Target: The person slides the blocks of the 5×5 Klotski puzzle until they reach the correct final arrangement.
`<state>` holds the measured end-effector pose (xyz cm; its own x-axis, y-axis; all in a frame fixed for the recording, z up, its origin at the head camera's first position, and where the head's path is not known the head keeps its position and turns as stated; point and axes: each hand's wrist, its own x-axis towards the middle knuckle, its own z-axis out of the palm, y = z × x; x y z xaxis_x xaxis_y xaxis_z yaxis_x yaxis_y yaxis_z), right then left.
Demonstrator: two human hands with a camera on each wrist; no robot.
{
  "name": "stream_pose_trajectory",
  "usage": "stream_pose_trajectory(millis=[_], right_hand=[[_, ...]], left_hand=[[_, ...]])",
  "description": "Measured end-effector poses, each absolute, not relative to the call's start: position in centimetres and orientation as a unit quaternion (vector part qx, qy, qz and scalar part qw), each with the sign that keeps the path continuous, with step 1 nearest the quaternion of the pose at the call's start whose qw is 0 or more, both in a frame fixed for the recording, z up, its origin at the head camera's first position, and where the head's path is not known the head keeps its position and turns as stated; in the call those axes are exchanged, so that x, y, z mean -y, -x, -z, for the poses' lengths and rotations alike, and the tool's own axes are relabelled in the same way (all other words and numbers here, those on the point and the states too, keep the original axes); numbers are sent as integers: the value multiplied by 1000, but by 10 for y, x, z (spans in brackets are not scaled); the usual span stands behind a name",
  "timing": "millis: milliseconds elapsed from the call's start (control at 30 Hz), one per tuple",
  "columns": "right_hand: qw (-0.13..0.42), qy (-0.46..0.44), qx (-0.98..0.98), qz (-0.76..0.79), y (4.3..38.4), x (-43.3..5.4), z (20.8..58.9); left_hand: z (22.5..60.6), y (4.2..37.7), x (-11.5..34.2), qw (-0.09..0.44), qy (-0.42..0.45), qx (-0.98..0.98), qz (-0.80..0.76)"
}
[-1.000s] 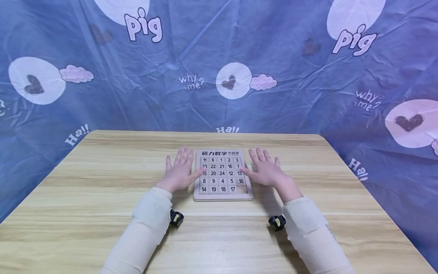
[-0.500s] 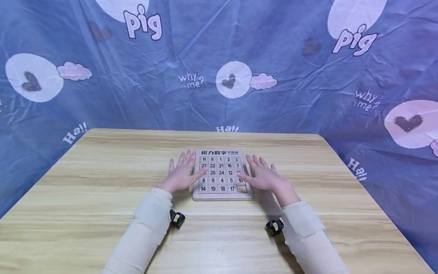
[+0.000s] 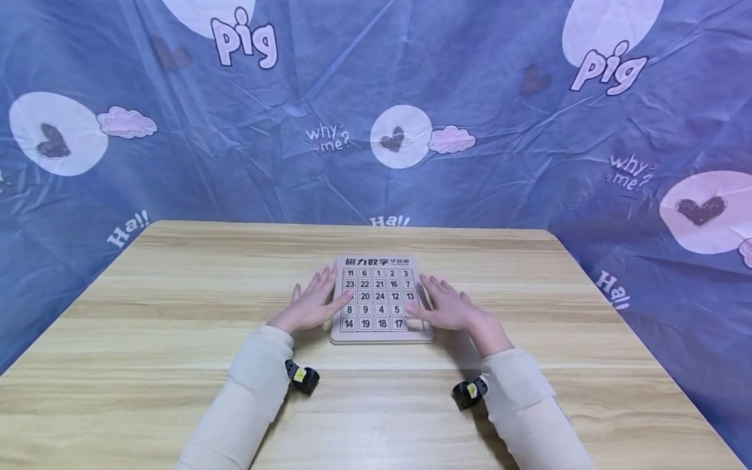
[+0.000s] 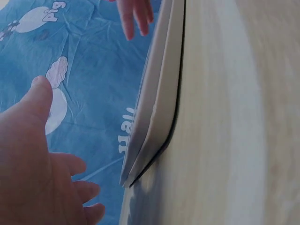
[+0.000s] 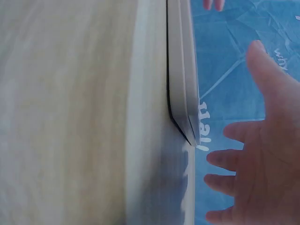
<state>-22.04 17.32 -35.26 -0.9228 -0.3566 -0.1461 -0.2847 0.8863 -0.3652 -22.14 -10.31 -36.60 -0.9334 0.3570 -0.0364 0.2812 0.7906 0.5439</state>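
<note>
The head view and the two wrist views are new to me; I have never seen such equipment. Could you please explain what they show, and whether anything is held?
There is no robot here, only a person's bare left hand and right hand. The head view comes from a camera worn on the head, looking forward and down. The wrist views, where the table looks turned on its side, come from a camera on each wrist, probably the small black devices. On the wooden table lies a flat board of numbered tiles, with one gap at its near right corner. Each hand is at its own side of the board, with the thumb over it in the head view. Neither hand holds anything. Behind hangs a blue printed cloth.
</note>
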Motion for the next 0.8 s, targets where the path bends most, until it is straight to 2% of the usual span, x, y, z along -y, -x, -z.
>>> stream_pose_trajectory(millis=[400, 800], right_hand=[[113, 178, -959, 189, 219, -177, 363], [99, 189, -958, 194, 215, -179, 371]], left_hand=[[375, 221, 108, 97, -167, -930, -311], [383, 221, 111, 114, -167, -933, -299]])
